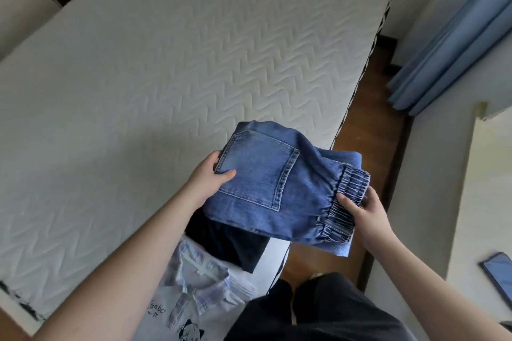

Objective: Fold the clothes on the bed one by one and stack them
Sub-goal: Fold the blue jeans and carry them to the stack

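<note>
Folded denim jeans (277, 188) held above the mattress (166, 63) corner; their underside and most fingers are hidden beneath the fabric. Left hand (213, 174) grips the pocket edge, thumb on top; right hand (363, 210) pinches the ribbed elastic waistband. Dark garment (230, 241) partly covered below, w/ a plaid-collared shirt (194, 293) (print cut off by frame). Quilted zigzag mattress surface.

A bed (171, 63) with a white zigzag-quilted mattress fills most of the view. At its near right corner lie a dark folded garment (232, 243) and a pale shirt (191, 293) with a plaid collar, touching each other.
</note>
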Demonstrator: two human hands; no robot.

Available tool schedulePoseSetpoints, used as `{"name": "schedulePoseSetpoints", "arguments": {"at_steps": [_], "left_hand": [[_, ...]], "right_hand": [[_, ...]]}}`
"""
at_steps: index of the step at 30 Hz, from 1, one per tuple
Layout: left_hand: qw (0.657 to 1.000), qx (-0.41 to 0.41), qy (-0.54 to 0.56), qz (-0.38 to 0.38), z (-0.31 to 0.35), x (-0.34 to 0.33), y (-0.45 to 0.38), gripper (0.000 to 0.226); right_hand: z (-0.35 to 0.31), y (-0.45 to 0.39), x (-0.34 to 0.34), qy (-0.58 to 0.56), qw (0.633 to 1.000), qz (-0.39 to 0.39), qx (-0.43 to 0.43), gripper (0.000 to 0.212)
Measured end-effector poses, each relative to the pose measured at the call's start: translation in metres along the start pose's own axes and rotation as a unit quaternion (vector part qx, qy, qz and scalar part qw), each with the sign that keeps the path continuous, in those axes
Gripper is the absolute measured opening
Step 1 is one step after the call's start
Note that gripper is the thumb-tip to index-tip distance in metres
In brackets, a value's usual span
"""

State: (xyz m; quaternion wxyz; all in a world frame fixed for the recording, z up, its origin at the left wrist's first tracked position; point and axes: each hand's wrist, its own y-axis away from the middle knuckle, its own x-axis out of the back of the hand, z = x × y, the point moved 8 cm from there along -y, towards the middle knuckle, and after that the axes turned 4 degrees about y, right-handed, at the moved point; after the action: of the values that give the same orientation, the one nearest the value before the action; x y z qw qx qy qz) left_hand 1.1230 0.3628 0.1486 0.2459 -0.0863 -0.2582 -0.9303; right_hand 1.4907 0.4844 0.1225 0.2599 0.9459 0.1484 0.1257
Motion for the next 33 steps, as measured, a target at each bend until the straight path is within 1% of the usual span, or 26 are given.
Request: {"name": "schedulePoseSetpoints", "arguments": {"at_steps": [7,10,16,21,23,26,29,31,33], "left_hand": [[0.998,0.01,-0.062,0.001,-0.015,0.003,-0.087,0.041],[0.996,0.006,-0.094,0.004,-0.024,-0.001,-0.127,0.045],[0.989,0.016,-0.146,0.012,-0.058,-0.003,-0.204,0.048],[0.982,0.042,-0.183,0.017,-0.102,-0.007,-0.263,0.055],[0.981,0.055,-0.183,0.015,-0.125,-0.008,-0.278,0.047],[0.979,0.083,-0.187,0.023,-0.166,-0.011,-0.283,0.039],[0.975,0.091,-0.198,0.047,-0.192,-0.014,-0.283,0.042],[0.972,0.086,-0.209,0.065,-0.196,-0.018,-0.285,0.043],[0.963,0.085,-0.245,0.079,-0.195,-0.023,-0.286,0.049]], "right_hand": [[0.021,-0.069,-0.039,-0.021,0.998,0.012,-0.054,0.063],[0.031,-0.108,-0.055,-0.037,0.997,0.02,-0.069,0.057],[0.064,-0.178,-0.086,-0.068,0.991,0.024,-0.115,0.056],[0.105,-0.226,-0.113,-0.08,0.983,0.023,-0.166,0.063],[0.127,-0.239,-0.124,-0.06,0.98,0.02,-0.188,0.059],[0.152,-0.252,-0.129,0.021,0.982,0.043,-0.184,0.047],[0.166,-0.264,-0.127,0.088,0.98,0.065,-0.167,0.04],[0.166,-0.268,-0.127,0.13,0.976,0.079,-0.156,0.039],[0.16,-0.266,-0.129,0.184,0.969,0.089,-0.141,0.039]]}}
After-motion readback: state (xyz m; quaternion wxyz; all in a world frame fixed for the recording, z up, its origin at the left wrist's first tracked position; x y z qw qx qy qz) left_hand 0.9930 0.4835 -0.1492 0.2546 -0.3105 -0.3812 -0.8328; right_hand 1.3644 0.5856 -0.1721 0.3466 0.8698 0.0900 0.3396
